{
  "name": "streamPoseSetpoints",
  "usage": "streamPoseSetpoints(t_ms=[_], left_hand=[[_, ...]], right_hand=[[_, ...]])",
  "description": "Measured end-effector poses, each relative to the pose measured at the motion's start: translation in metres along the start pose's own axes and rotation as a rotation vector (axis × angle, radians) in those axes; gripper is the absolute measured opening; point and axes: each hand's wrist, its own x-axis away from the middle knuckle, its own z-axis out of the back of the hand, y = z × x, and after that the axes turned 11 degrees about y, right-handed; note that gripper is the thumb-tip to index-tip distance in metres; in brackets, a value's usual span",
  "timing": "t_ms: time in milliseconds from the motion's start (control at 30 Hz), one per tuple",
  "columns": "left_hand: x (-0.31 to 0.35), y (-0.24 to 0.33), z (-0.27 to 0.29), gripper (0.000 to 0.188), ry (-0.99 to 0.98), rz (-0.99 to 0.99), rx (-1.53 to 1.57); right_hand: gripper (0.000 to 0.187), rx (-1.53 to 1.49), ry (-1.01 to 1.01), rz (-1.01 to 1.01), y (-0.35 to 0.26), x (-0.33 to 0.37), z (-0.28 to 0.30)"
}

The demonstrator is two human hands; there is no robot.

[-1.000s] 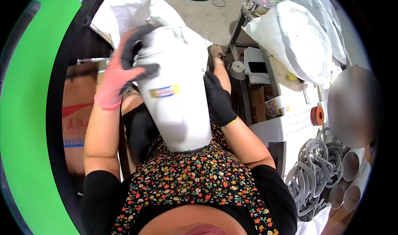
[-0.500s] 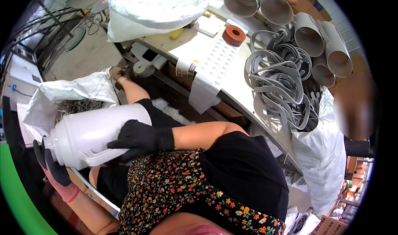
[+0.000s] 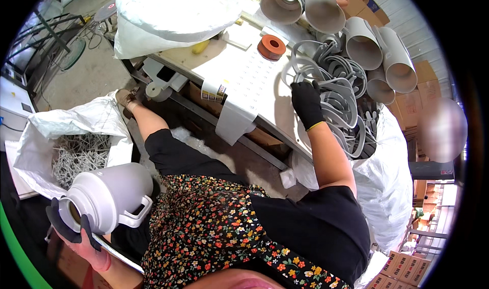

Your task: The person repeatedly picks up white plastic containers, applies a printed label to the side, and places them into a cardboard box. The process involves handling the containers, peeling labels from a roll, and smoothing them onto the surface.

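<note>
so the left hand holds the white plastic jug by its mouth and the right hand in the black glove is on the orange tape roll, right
Not quite. The head view shows the right hand in its black glove resting on the pile of grey curved plastic handles, apart from the orange tape roll. The left hand does hold the white plastic jug by its mouth.

Orange tape roll (image 3: 271, 47) on bench (image 3: 244, 80); white sack (image 3: 173, 14) (bulging); cardboard boxes (image 3: 415, 98).

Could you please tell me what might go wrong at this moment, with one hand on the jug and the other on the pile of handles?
The left hand alone grips the white jug at its mouth, so it could slip. The right hand reaches into tangled grey handles; pulling one may drag others off the table.
</note>
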Motion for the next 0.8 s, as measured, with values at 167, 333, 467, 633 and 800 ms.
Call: streamPoseSetpoints(t_ms=[167, 333, 467, 633, 800], left_hand=[[0.022, -0.001, 0.004, 0.082, 0.061, 0.05, 0.279], [0.036, 0.042, 0.003, 0.083, 0.111, -0.151, -0.002], [0.054, 0.035, 0.015, 0.071, 0.102, -0.302, 0.124], [0.085, 0.051, 0.034, 0.052, 0.153, 0.042, 0.256], [0.095, 0.04, 0.038, 0.045, 0.136, 0.049, 0.308]], right_hand=[[0.021, -0.36, 0.451, 0.148, -0.073, -0.056, 0.091], [0.029, -1.882, 0.188, -0.131, -0.199, -0.078, 0.176], [0.028, -2.598, -0.215, -0.127, -0.306, -0.085, 0.227], [0.026, -2.53, -0.45, -0.057, -0.358, -0.075, 0.256], [0.021, -2.511, -0.395, 0.036, -0.367, -0.064, 0.258]])
